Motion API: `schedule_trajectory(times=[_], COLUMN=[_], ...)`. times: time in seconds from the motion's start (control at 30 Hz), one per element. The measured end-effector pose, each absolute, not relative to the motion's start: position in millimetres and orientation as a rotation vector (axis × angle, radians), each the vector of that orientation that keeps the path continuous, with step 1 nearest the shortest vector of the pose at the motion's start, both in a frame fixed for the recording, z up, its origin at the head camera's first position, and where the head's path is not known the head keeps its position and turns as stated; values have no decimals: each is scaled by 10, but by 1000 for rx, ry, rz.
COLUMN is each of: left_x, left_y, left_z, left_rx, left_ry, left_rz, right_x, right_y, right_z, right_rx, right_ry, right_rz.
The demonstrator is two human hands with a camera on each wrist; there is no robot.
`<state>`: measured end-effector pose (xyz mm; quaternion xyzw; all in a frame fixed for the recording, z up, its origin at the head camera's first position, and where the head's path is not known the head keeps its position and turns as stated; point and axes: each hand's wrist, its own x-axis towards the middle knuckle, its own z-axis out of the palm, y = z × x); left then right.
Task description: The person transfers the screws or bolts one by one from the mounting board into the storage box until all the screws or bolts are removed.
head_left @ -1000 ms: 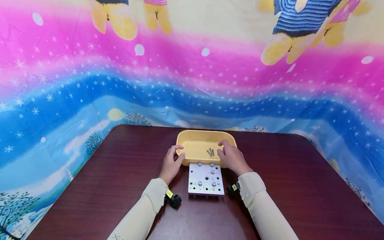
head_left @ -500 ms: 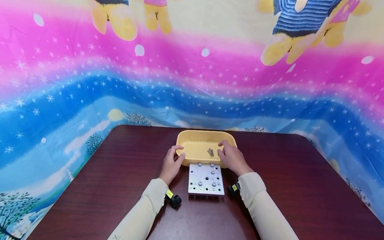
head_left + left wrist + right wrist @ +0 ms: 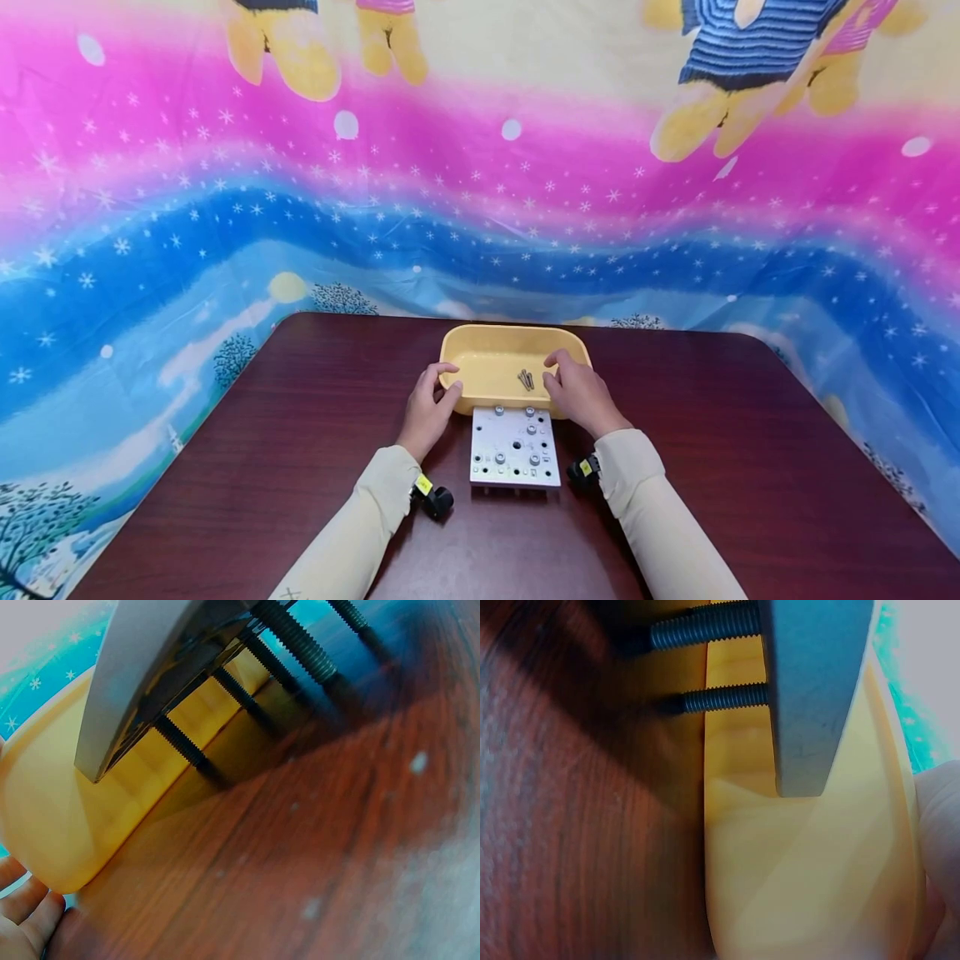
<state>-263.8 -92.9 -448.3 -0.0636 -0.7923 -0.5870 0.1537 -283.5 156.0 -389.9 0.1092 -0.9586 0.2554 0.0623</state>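
A yellow plastic tray [image 3: 480, 402] stands near the back of the table, with several small screws [image 3: 526, 380] lying in its right half. My left hand [image 3: 430, 412] grips the tray's left end, thumb and index finger over the rim. On the right end my right hand [image 3: 581, 393] holds the rim in the same way. Other fingers [image 3: 30, 907] lie against the tray's outside in the left wrist view. Between my forearms sits a silver metal plate [image 3: 501, 437] with socket-head bolts in some holes. Threaded bolt shanks [image 3: 727, 698] stick out beneath it, and its far edge meets the tray's front wall.
A dark red-brown wooden table [image 3: 300, 467] carries everything. Behind it hangs a printed cloth [image 3: 480, 200]. Small black cameras [image 3: 435, 502] are strapped at both wrists, close to the plate's front corners.
The screws in the tray have shifted slightly and lie closer together than a second ago. My hands, the tray and the metal plate stay in place.
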Motion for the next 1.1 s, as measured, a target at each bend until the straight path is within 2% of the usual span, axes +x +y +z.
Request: schedule_trajectory(times=[1.1], left_x=[-2675], left_y=[-927], left_z=[-4498], left_rx=[-170], left_ry=[-2272], left_rz=[-1678], right_x=[-2823], right_y=[1578], right_z=[-3963], right_rx=[363], right_ry=[-2784], right_rz=[783])
